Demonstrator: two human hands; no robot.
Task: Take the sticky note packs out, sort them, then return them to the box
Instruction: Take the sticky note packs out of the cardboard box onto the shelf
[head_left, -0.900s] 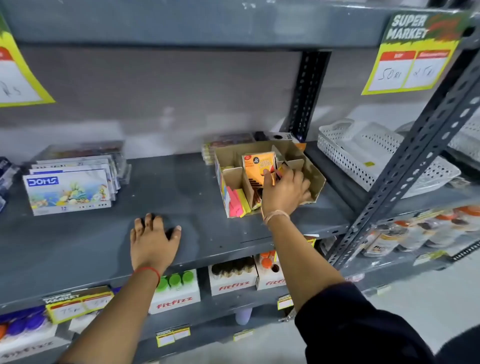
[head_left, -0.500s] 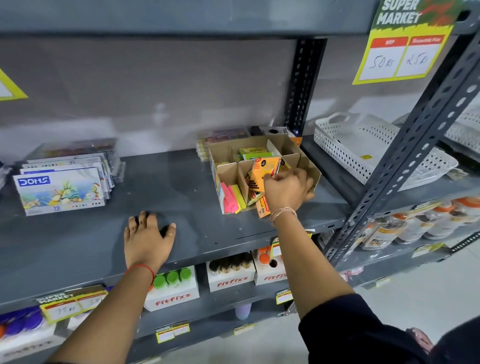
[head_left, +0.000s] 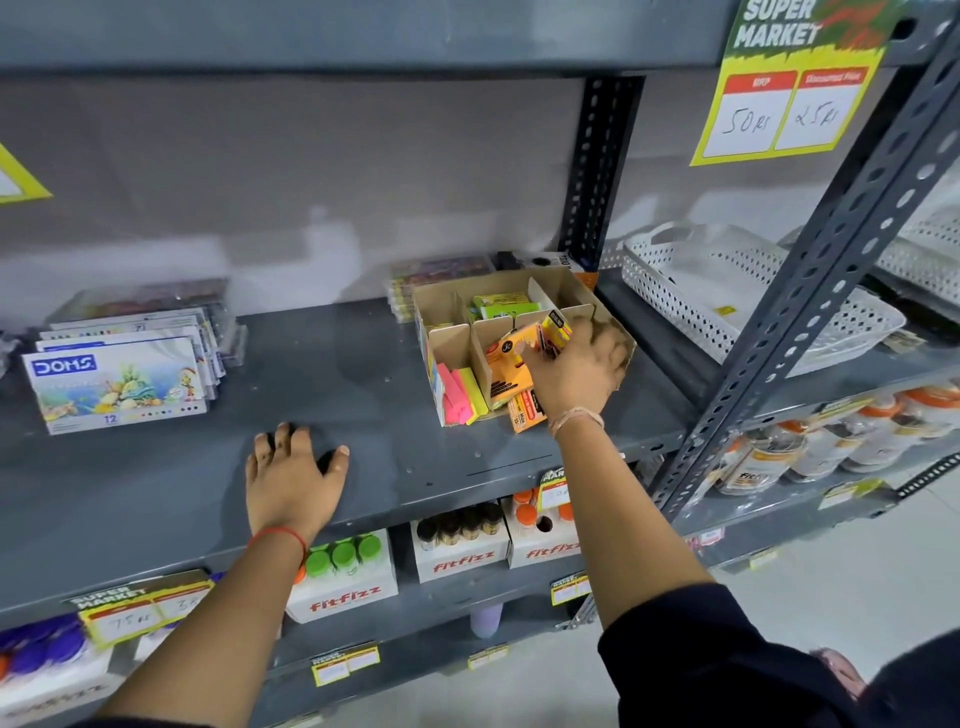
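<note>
Seen from the head camera, looking down and forward at a grey metal shelf (head_left: 363, 395) in a shop. A person's left hand (head_left: 291, 475) lies flat on the bare shelf with fingers spread, holding nothing, a red thread around the wrist. The right hand (head_left: 574, 371) reaches into a brown cardboard box (head_left: 519, 291) with dividers that sits towards the right of the shelf, and its fingers are closed around a small orange and yellow pack (head_left: 553, 330) held tilted above the middle compartments. Another orange pack (head_left: 511, 364) stands leaning in the middle compartment just beside the hand, and a further orange pack (head_left: 524, 413) sticks out at the box's front edge, partly hidden by the wrist. The left front compartment holds pink and yellow sticky notes (head_left: 460, 392) leaning against the divider; a rear compartment holds green packs (head_left: 498, 306). The hand covers the right front compartment, so its contents cannot be seen. Well to the left on the same shelf stands a row of crayon boxes (head_left: 117, 382). Behind the cardboard box lie blurred flat packets (head_left: 441, 273). A perforated dark upright (head_left: 810, 291) crosses the right side in front of white plastic baskets (head_left: 727, 291) on the neighbouring shelf. A yellow price sign (head_left: 789, 98) hangs from the shelf above. Below are white cartons of bottles (head_left: 460, 553) and small price labels along the shelf edges.
</note>
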